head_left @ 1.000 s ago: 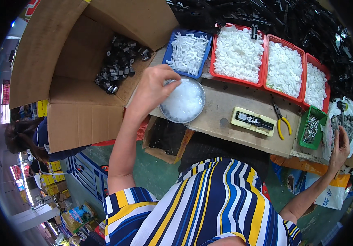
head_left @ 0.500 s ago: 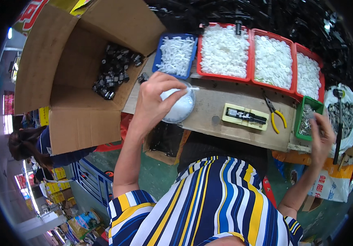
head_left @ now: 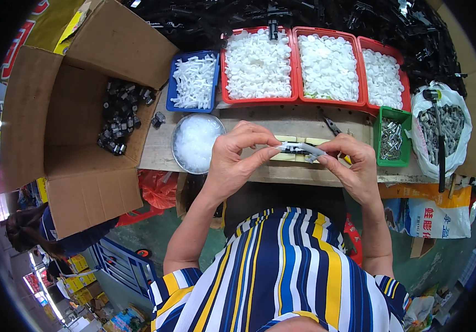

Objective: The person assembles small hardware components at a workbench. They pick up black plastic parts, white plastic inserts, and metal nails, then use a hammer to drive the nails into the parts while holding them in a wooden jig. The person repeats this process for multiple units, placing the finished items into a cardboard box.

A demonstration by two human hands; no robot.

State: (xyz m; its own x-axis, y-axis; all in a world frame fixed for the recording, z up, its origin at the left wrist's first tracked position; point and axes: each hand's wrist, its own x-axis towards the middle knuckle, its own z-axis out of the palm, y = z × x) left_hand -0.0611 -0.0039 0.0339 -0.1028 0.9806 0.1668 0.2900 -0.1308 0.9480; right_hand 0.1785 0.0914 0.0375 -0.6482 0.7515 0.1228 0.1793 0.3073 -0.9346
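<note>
In the middle of the frame, above the table (head_left: 282, 171), the left hand (head_left: 237, 160) and the right hand (head_left: 354, 163) pinch the two ends of a small grey rod (head_left: 303, 148), holding it level and close, with the bowl (head_left: 195, 143) of clear bits just left.

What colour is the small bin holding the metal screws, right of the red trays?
Green: the small bin shows best in the head view, beside the red trays.

We see three red trays (head_left: 221, 72) of white pieces beside a blue tray (head_left: 170, 83), a green bin (head_left: 391, 115) of screws, and a cardboard box (head_left: 83, 182) holding black parts
</note>
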